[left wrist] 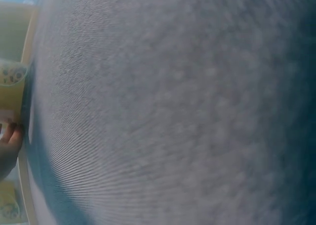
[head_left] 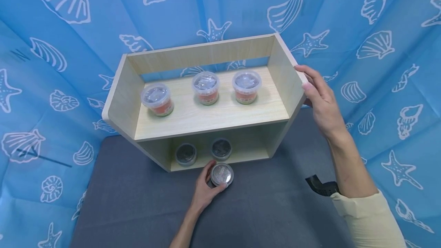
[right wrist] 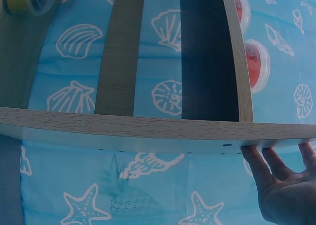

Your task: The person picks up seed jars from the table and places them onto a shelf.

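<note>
My left hand [head_left: 204,191] grips a small round plastic tub [head_left: 222,174] with a clear lid, thumb on the near side and fingers on the far left. The tub is just in front of the lower tier of a pale wooden two-tier shelf [head_left: 211,129]. My right hand [head_left: 323,102] touches the shelf's right side panel near its upper front edge; in the right wrist view its fairly straight fingers [right wrist: 256,163] press the outer face. Only part of the left hand [left wrist: 9,148] shows at the left wrist view's edge.
Three lidded tubs with reddish contents, left [head_left: 157,99], middle [head_left: 206,88] and right [head_left: 246,86], stand on the upper tier. Two dark-looking tubs, [head_left: 186,154] and another tub [head_left: 221,149], stand below. A grey cloth [head_left: 138,202] covers the table; blue shell-patterned curtains [head_left: 62,98] surround it.
</note>
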`<state>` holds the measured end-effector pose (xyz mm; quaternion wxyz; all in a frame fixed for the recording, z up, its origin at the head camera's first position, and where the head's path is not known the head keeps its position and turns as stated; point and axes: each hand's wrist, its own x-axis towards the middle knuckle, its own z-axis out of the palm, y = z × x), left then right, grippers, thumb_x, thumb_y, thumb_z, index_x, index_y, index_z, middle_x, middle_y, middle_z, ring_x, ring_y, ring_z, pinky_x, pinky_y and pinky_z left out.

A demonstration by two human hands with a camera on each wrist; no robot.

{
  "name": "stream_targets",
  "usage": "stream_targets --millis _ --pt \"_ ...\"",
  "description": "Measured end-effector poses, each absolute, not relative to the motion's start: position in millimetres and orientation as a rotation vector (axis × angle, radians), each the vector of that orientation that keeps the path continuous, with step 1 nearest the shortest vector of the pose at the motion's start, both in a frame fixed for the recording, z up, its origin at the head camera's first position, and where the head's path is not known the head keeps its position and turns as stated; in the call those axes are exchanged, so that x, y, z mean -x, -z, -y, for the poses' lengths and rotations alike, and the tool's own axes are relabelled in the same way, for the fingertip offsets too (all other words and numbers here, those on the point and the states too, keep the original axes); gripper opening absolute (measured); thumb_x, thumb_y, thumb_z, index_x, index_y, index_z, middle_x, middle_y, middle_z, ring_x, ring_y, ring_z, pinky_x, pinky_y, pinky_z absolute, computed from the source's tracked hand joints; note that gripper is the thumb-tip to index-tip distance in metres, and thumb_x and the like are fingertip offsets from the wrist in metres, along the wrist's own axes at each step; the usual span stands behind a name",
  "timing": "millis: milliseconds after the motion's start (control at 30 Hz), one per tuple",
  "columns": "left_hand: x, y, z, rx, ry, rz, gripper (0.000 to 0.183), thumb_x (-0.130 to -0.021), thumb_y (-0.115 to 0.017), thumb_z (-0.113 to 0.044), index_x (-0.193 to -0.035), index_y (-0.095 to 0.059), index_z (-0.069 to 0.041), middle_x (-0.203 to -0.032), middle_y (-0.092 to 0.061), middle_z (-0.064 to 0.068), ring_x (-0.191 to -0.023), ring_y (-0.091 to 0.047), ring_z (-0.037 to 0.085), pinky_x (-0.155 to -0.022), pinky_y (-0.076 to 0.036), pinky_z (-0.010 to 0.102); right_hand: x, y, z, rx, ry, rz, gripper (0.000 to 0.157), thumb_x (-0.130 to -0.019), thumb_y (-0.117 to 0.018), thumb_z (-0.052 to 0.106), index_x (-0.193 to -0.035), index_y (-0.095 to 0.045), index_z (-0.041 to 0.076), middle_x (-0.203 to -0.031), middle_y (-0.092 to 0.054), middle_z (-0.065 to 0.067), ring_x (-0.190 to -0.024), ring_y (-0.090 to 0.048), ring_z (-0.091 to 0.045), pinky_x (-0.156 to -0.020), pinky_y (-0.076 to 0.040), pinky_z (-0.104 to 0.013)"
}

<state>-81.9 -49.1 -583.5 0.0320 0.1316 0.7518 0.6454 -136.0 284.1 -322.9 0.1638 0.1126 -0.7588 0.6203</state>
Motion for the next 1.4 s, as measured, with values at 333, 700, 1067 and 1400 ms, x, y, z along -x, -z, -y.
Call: stream_targets --millis 333,700,1067,1400 --pt "81.8 607.8 48.6 -0.350 -1.872 -2.381 0.091 -0.071 -0.091 -0.020 -0.149 -0.045 -0.018 -0.149 -0.048 0.004 -0.135 -0.045 0.023 -0.109 -0.038 0.036 136.0 323.4 -284.3 -0.327 -1.779 2.151 0.043 -0.106 -0.043 0.022 -0.149 -0.045 0.019 -0.150 -0.042 -0.013 -0.120 -0.048 -0.027 -0.087 -0.043 -0.027" --pt "78.9 608.2 43.1 -0.349 -1.856 -2.469 0.086 -0.071 -0.091 -0.023 -0.146 -0.050 -0.018 -0.141 -0.055 0.005 -0.128 -0.053 0.025 -0.104 -0.044 0.037 135.2 323.8 -283.7 -0.328 -1.777 2.149 0.043 -0.106 -0.042 0.022 -0.149 -0.045 0.018 -0.149 -0.043 -0.014 -0.118 -0.048 -0.027 -0.086 -0.044 -0.026" --pt "71.3 578.8 18.8 -0.416 -1.901 -2.495 0.081 -0.069 -0.090 -0.007 -0.141 -0.053 -0.003 -0.133 -0.060 0.015 -0.117 -0.059 0.031 -0.095 -0.049 0.036 135.1 321.7 -285.9 -0.323 -1.776 2.169 0.043 -0.106 -0.042 0.022 -0.148 -0.045 0.019 -0.149 -0.044 -0.013 -0.119 -0.048 -0.026 -0.087 -0.043 -0.027" --pt "84.4 601.3 -2.6 -0.482 -1.887 -2.501 0.082 -0.071 -0.091 -0.022 -0.142 -0.053 -0.010 -0.135 -0.058 0.003 -0.119 -0.058 0.022 -0.096 -0.048 0.034 135.3 319.5 -290.6 -0.348 -1.811 2.163 0.042 -0.105 -0.043 0.020 -0.147 -0.048 0.017 -0.145 -0.047 -0.012 -0.117 -0.048 -0.027 -0.086 -0.043 -0.027"
